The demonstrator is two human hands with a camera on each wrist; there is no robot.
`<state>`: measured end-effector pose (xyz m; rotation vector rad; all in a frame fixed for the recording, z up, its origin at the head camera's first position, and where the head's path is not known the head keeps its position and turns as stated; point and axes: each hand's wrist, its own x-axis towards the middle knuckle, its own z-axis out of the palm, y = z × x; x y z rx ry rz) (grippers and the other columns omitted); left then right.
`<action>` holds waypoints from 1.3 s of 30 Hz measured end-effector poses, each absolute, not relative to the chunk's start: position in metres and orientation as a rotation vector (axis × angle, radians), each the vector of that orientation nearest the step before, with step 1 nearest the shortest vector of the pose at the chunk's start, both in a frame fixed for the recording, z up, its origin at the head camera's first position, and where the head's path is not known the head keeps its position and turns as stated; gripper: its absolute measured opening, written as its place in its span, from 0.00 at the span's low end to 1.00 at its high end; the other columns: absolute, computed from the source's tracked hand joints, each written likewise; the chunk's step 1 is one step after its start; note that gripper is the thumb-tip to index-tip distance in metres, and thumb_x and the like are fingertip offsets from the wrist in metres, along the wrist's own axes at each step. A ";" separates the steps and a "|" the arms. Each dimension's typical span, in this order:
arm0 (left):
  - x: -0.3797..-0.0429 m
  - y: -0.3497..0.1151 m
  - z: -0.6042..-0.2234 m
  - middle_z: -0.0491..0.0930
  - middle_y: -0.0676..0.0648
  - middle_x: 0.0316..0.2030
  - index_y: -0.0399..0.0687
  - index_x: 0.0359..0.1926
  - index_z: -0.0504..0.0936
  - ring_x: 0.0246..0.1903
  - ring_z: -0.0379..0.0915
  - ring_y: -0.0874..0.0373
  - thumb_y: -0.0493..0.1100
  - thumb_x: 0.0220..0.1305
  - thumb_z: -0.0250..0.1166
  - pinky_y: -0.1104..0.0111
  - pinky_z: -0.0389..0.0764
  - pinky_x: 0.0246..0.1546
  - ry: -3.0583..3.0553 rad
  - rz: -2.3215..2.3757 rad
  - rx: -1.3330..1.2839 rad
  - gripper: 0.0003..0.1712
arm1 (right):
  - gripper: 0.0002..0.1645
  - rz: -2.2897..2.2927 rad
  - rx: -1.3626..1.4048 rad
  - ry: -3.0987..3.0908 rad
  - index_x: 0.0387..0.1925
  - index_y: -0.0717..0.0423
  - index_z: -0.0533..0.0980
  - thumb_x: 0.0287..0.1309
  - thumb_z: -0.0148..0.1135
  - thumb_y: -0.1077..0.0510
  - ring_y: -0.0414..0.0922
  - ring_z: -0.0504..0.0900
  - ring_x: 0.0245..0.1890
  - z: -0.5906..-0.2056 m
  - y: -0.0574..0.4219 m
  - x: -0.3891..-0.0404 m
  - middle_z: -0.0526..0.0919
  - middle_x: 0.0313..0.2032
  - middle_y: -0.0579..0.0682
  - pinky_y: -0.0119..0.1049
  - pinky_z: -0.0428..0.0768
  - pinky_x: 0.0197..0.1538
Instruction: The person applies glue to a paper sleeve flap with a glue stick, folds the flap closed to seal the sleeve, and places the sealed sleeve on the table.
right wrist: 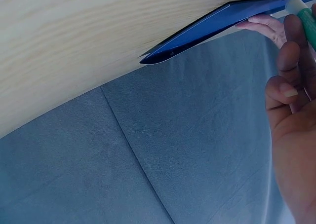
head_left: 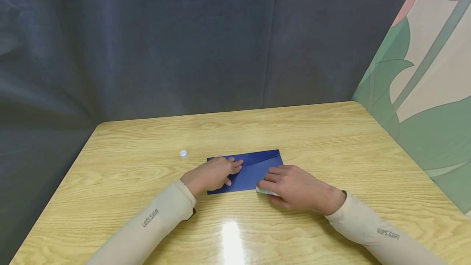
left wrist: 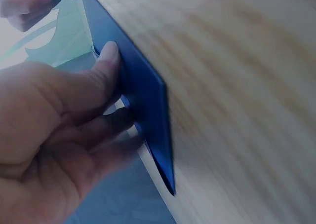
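Note:
A dark blue envelope (head_left: 254, 175) lies on the wooden table, its flap side up. My left hand (head_left: 217, 174) rests on its left part, fingers spread and pressing on the paper; the left wrist view shows the thumb (left wrist: 106, 61) and fingertips against the envelope (left wrist: 143, 95). At the envelope's lower right edge my right hand (head_left: 294, 187) grips a green and white glue stick (head_left: 266, 192). Its white end (right wrist: 295, 6) points toward the envelope in the right wrist view, with curled fingers around the green barrel. Most of the stick is hidden by the hand in the head view.
A small white cap (head_left: 183, 154) stands on the table (head_left: 140, 146), left of the envelope. Behind the table hangs a dark grey-blue curtain (head_left: 191, 44). A flower-patterned wall panel (head_left: 434, 93) runs along the right side.

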<state>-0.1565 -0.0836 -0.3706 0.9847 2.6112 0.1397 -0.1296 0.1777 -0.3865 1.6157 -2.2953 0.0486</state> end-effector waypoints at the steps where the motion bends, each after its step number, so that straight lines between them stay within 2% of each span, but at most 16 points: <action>1: -0.155 -0.086 -0.371 0.61 0.52 0.74 0.48 0.70 0.69 0.74 0.57 0.50 0.43 0.67 0.64 0.62 0.72 0.67 2.591 0.169 0.966 0.32 | 0.14 0.049 1.617 -2.294 0.42 0.43 0.75 0.54 0.69 0.52 0.36 0.70 0.28 -0.386 0.178 -0.130 0.78 0.28 0.36 0.30 0.73 0.31; 3: -0.154 -0.090 -0.372 0.55 0.52 0.77 0.49 0.73 0.65 0.77 0.49 0.49 0.43 0.70 0.61 0.58 0.66 0.71 2.554 0.225 0.933 0.32 | 0.15 0.050 1.618 -2.290 0.43 0.43 0.75 0.54 0.69 0.53 0.36 0.70 0.28 -0.386 0.178 -0.130 0.78 0.28 0.36 0.30 0.73 0.31; 7: -0.153 -0.099 -0.373 0.45 0.54 0.79 0.59 0.76 0.58 0.79 0.36 0.45 0.48 0.74 0.56 0.49 0.57 0.74 2.514 0.249 0.894 0.33 | 0.15 0.058 1.621 -2.287 0.42 0.43 0.75 0.54 0.69 0.53 0.36 0.70 0.28 -0.386 0.178 -0.131 0.77 0.28 0.36 0.30 0.73 0.30; 10: -0.154 -0.106 -0.374 0.41 0.53 0.80 0.63 0.77 0.54 0.79 0.30 0.42 0.51 0.75 0.52 0.47 0.58 0.73 2.487 0.219 0.930 0.33 | 0.14 0.063 1.621 -2.290 0.42 0.43 0.75 0.54 0.70 0.53 0.36 0.70 0.27 -0.386 0.177 -0.130 0.77 0.28 0.36 0.29 0.73 0.30; 14: -0.157 -0.110 -0.373 0.38 0.53 0.80 0.62 0.78 0.51 0.79 0.28 0.42 0.52 0.77 0.50 0.47 0.58 0.74 2.444 0.203 0.981 0.34 | 0.14 0.062 1.613 -2.305 0.41 0.43 0.75 0.54 0.70 0.52 0.36 0.70 0.28 -0.384 0.178 -0.130 0.77 0.28 0.36 0.29 0.73 0.30; 22: -0.160 -0.112 -0.372 0.40 0.57 0.80 0.64 0.79 0.51 0.79 0.28 0.45 0.55 0.74 0.53 0.48 0.53 0.76 2.443 0.235 0.930 0.37 | 0.15 0.078 1.611 -2.289 0.42 0.43 0.76 0.53 0.70 0.53 0.36 0.71 0.28 -0.385 0.176 -0.131 0.78 0.28 0.36 0.30 0.74 0.30; 27: -0.157 -0.104 -0.371 0.44 0.61 0.79 0.69 0.77 0.55 0.80 0.32 0.48 0.63 0.72 0.54 0.47 0.52 0.76 2.491 0.258 0.830 0.37 | 0.14 0.086 1.611 -2.287 0.42 0.43 0.76 0.54 0.70 0.52 0.36 0.71 0.28 -0.386 0.175 -0.131 0.78 0.29 0.36 0.30 0.74 0.31; 35: -0.150 -0.070 -0.372 0.47 0.55 0.79 0.77 0.77 0.51 0.78 0.38 0.39 0.72 0.71 0.46 0.38 0.54 0.72 2.597 0.108 0.760 0.37 | 0.13 0.058 1.593 -2.336 0.40 0.42 0.75 0.56 0.69 0.50 0.36 0.72 0.29 -0.385 0.178 -0.129 0.79 0.30 0.35 0.31 0.75 0.32; 39: -0.152 -0.062 -0.373 0.45 0.58 0.80 0.72 0.77 0.52 0.80 0.35 0.46 0.69 0.73 0.44 0.40 0.50 0.74 2.587 0.068 0.772 0.36 | 0.12 0.039 1.597 -2.331 0.38 0.42 0.73 0.56 0.69 0.49 0.36 0.71 0.28 -0.386 0.177 -0.130 0.77 0.28 0.35 0.31 0.74 0.31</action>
